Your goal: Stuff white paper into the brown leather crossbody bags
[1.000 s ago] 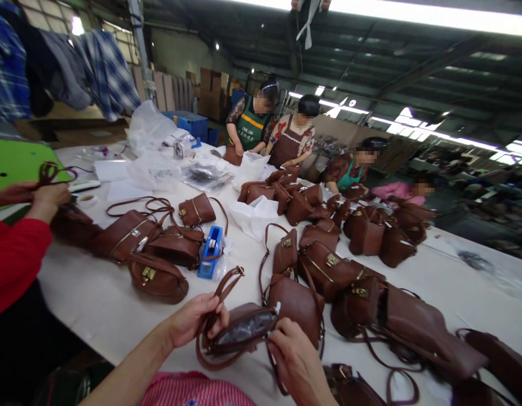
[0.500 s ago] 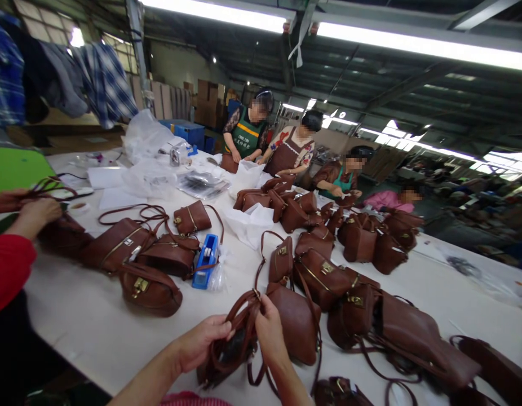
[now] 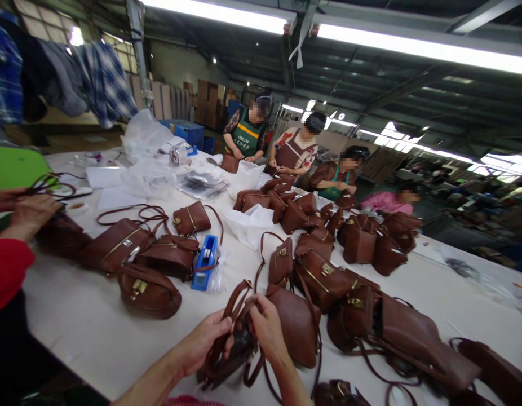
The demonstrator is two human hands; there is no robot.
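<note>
A brown handbag (image 3: 227, 361) stands on the table right in front of me, its straps looped up between my hands. My left hand (image 3: 208, 341) is closed around the strap on the bag's left side, thumb on top. Higher up on the right, my right hand (image 3: 264, 324) has its fingers pinched on the straps; the fingertips are partly hidden. Just beyond my right hand lies another brown bag (image 3: 293, 324), very near it. A small brown bag with a gold clasp (image 3: 150, 290) sits to the left, apart from my hands.
A blue tape dispenser (image 3: 206, 262) stands beyond my hands. Many brown bags (image 3: 324, 276) cover the table's right side. White plastic bags (image 3: 149, 152) lie at the back left. A co-worker's hand (image 3: 35, 214) handles straps at far left; several other people work across the table.
My right hand has shifted slightly left and its fingers have curled further over the straps. The strap loop has tipped left. Across the table, co-workers' hands have moved a little.
</note>
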